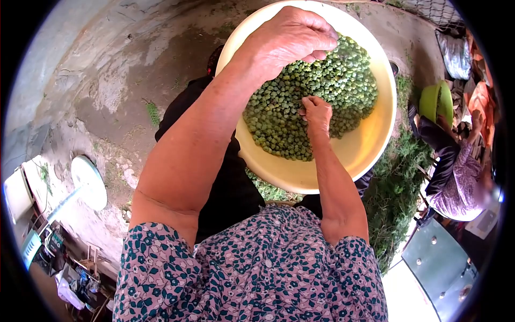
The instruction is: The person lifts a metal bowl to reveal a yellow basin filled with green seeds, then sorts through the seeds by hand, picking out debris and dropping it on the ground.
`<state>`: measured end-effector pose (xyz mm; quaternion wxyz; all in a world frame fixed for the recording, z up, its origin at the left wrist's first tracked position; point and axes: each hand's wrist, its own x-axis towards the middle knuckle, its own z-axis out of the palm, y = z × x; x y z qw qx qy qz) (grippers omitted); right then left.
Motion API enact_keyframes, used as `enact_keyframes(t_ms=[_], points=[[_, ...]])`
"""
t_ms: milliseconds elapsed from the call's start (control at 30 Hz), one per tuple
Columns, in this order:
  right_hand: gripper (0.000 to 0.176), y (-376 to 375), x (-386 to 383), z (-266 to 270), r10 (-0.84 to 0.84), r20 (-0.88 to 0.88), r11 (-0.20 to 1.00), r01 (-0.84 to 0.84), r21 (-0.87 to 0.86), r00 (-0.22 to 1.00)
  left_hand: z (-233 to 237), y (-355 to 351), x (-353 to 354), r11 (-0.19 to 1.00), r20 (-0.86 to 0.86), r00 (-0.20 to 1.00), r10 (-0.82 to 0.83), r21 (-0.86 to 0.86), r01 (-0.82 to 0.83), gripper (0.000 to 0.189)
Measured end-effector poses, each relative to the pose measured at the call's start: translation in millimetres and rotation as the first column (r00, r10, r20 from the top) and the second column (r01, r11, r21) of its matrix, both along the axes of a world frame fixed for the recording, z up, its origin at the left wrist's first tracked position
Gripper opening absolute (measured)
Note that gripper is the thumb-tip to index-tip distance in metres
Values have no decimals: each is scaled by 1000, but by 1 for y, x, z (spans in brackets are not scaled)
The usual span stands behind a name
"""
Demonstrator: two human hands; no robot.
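Observation:
A large pale yellow basin (244, 145) stands in front of my knees, with a heap of small, round green pods or buds (279, 129) in it; their exact kind I cannot make out. Above the upper left part of the basin is my left hand (292, 40), fingers bent and pressed together, pointing right. Lower down, my right hand (317, 114) is at the middle of the heap with thumb and fingers pinched. Anything between the fingers of either hand is too small or hidden to name.
At right another person (456, 172) sits beside a lime-green tub (435, 102). Cut green plants (399, 198) lie on the ground between us. A round white stand (88, 182) is at left, and a pale blue panel (437, 268) at lower right.

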<state>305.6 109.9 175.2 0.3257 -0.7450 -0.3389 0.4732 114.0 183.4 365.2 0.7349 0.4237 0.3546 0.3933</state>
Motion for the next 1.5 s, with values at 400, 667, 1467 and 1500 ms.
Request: enact_keyframes(t_ms=[400,667,1467,1500], points=[[16,-75,143,147,-507,495,803,177,569,706,-7,3,-5,999,38,999,12,35,-13,13],[18,-89,199,119,-332,816,904,-88,419,474,-6,5,-5,998,-22,998,60,-31,-60,15],[27,-7,15,0,261,588,837,-483,258,766,0,3,-2,997,61,995,79,-8,-79,17],[32,-1,16,-2,246,589,834,-478,277,770,0,4,-2,997,60,995,80,-7,-80,17]])
